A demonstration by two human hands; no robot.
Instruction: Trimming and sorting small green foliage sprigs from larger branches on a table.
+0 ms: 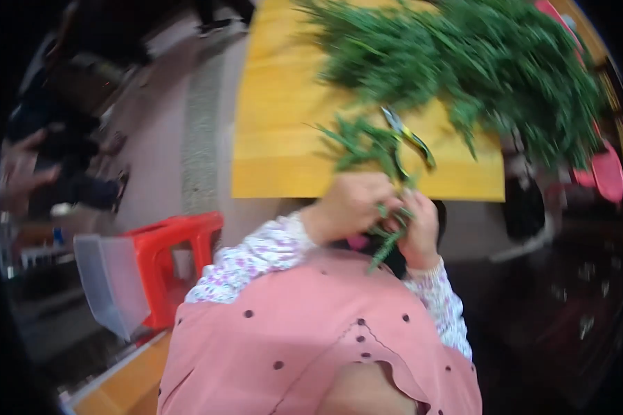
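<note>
My left hand and my right hand are pressed together at the near edge of a yellow wooden table, both closed around a small bunch of green leafy sprigs. More sprigs stick up from the hands over the table. A pair of shears with yellow-green handles lies on the table just beyond my hands. A big heap of the same green foliage covers the far right part of the table.
A red plastic stool stands at my left with a clear plastic bin leaning on it. Another person's hand shows at the far left. Red plastic items sit at the right. My pink apron fills the foreground.
</note>
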